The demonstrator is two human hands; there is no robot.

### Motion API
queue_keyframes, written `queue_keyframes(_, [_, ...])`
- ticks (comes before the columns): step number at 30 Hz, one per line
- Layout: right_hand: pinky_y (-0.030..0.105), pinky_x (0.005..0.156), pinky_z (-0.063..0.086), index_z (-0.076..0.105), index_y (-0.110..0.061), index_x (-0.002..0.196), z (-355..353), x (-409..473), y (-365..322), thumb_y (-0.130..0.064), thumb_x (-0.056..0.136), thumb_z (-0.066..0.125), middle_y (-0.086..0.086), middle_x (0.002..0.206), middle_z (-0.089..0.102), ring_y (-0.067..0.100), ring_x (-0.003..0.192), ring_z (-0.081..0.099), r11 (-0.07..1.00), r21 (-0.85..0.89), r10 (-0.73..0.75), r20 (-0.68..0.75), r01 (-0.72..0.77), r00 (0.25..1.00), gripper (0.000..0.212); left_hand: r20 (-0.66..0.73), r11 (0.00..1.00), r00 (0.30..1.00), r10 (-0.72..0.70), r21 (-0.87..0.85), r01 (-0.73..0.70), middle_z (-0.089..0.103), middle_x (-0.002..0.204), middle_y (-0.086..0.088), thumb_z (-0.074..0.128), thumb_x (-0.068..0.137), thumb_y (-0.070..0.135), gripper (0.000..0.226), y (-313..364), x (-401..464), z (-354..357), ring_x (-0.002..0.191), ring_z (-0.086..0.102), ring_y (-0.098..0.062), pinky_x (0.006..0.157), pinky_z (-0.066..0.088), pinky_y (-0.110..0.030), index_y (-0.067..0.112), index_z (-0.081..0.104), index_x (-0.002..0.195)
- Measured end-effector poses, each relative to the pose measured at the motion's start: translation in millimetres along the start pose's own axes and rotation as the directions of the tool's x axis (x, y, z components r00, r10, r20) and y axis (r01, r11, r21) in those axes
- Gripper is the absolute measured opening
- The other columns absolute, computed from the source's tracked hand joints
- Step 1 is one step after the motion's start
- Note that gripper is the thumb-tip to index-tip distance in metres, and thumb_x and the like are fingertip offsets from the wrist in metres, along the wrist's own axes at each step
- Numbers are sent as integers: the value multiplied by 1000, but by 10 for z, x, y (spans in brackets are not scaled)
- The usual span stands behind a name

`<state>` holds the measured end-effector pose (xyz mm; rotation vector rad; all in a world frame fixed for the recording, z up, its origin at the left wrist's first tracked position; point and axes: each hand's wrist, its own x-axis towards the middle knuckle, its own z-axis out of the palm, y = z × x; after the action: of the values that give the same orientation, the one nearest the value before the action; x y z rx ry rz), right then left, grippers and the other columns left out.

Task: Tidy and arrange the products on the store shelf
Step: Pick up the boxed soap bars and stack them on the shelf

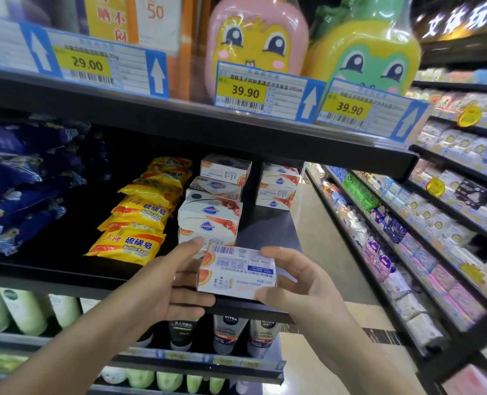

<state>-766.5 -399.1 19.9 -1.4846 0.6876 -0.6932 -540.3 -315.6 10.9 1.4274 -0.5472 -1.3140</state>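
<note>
A white soap box [236,273] with orange print and a barcode is held between both hands at the front edge of the black shelf [250,307]. My left hand [174,283] grips its left end, thumb on top. My right hand [296,283] grips its right end with curled fingers. Behind it stands a leaning stack of the same white soap boxes [211,212], and a second shorter stack [277,186] sits further right at the back.
Yellow sulfur soap packs [139,220] lie in a row left of the stacks, and blue packets [23,183] beyond them. Price tags [245,92] hang on the shelf above. Tubes [229,334] stand below. An aisle with more shelves [424,229] runs right.
</note>
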Motion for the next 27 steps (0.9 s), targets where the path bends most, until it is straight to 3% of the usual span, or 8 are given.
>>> queue_keyframes(3, [36, 87, 60, 68, -34, 118, 8, -5, 23, -13, 73, 84, 6, 119, 76, 26, 111, 72, 1000, -11, -28, 37, 29, 999, 52, 103, 997, 994, 19, 71, -27, 81, 101, -9, 86, 52, 74, 62, 10, -37, 38, 89, 80, -30, 62, 63, -32, 27, 84, 93])
queue_keyframes(6, [35, 87, 60, 68, -33, 119, 2, 3, 49, -9, 74, 82, 8, 119, 75, 26, 110, 73, 999, -10, -49, 58, 50, 997, 53, 134, 994, 990, 40, 98, -54, 81, 103, -12, 89, 57, 56, 58, -13, -37, 49, 90, 80, -27, 65, 63, -29, 19, 83, 101])
queue_keyframes(8, [32, 84, 60, 68, -32, 118, -10, 8, 71, -3, 75, 79, 7, 120, 75, 24, 109, 73, 998, -16, -55, 70, 56, 996, 53, 162, 992, 985, 58, 99, -75, 81, 106, -11, 85, 58, 49, 49, -27, -42, 45, 93, 80, -24, 69, 63, -27, 23, 85, 99])
queue_keyframes(15, [35, 79, 56, 60, -42, 128, 18, 10, 72, 2, 79, 70, -10, 125, 71, 14, 107, 70, 989, -81, -119, 54, 123, 991, 67, 194, 973, 972, 131, 161, -163, 79, 116, -1, 79, 79, 42, 40, -27, -90, 10, 109, 75, -15, 84, 62, -25, 27, 79, 116])
queue_keyframes(18, [28, 80, 57, 57, -52, 129, 38, 19, 44, -4, 73, 73, -25, 130, 63, 11, 112, 68, 986, -103, -130, 17, 131, 991, 75, 180, 960, 968, 175, 186, -208, 79, 118, -1, 77, 85, 38, 38, -18, -112, 15, 112, 74, -15, 95, 58, -32, 25, 74, 120])
queue_keyframes(21, [28, 82, 58, 52, -51, 135, 31, 14, -6, -13, 70, 78, -29, 128, 61, 9, 115, 67, 993, -92, -67, 2, 67, 998, 80, 170, 944, 956, 239, 191, -269, 79, 117, 0, 79, 82, 37, 35, 7, -144, 23, 109, 75, -16, 96, 55, -32, 31, 73, 116])
queue_keyframes(25, [29, 83, 61, 60, -33, 132, 20, 35, -95, -31, 74, 90, -11, 118, 74, 16, 108, 73, 998, 14, 65, -34, -65, 997, 65, 197, 916, 929, 312, 198, -349, 78, 118, 2, 79, 85, 28, 27, 18, -166, 9, 108, 76, -17, 94, 60, -32, 42, 74, 107])
queue_keyframes(27, [37, 91, 62, 65, -26, 127, 17, 58, -132, -46, 78, 81, -2, 115, 77, 19, 106, 74, 989, 53, 144, -62, -141, 988, 56, 198, 911, 916, 349, 157, -381, 78, 119, -1, 81, 81, 24, 32, 0, -170, 5, 109, 76, -20, 93, 61, -29, 37, 75, 110])
